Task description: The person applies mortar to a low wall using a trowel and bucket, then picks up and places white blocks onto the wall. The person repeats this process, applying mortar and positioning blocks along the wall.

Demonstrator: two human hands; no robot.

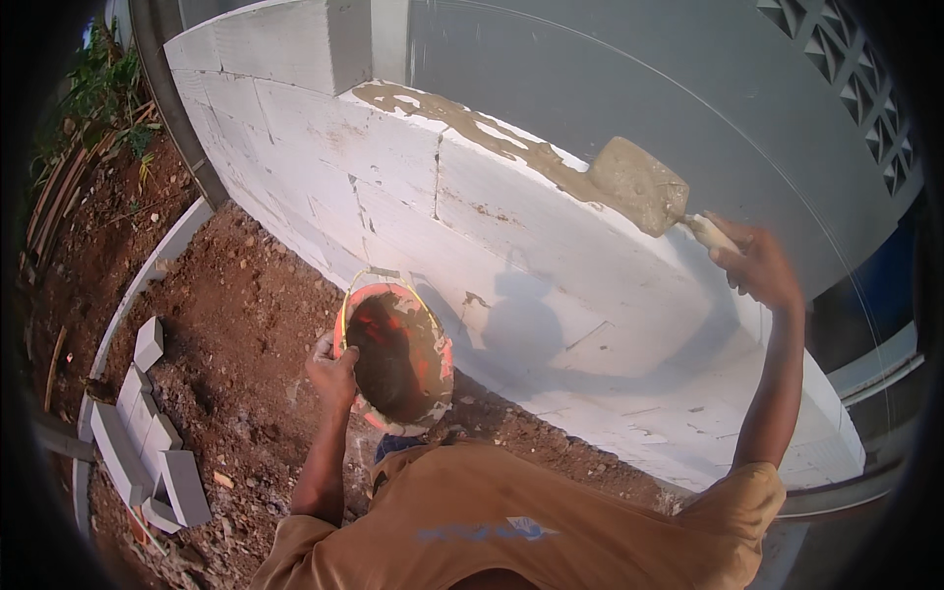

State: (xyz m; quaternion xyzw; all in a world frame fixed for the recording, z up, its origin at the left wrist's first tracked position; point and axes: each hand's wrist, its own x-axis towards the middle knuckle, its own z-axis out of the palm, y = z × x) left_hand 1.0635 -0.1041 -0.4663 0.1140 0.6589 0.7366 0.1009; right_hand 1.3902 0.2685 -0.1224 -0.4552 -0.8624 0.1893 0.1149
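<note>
The right hand (pixel 759 265) is gripping a stiff trowel (pixel 639 184) by its handle, spreading wet mortar (pixel 472 126) along the block wall (pixel 551 256). The left hand (pixel 332 372) is clutching the rim of a likely heavy orange bucket (pixel 398 359).

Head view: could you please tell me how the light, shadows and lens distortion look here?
Head view: warm, low sunlight on the white block wall; sharp shadows of the bucket and arm fall across it; fisheye bends the wall's straight edges, and the rim is black; the trowel looks sharp, with no glare.
</note>
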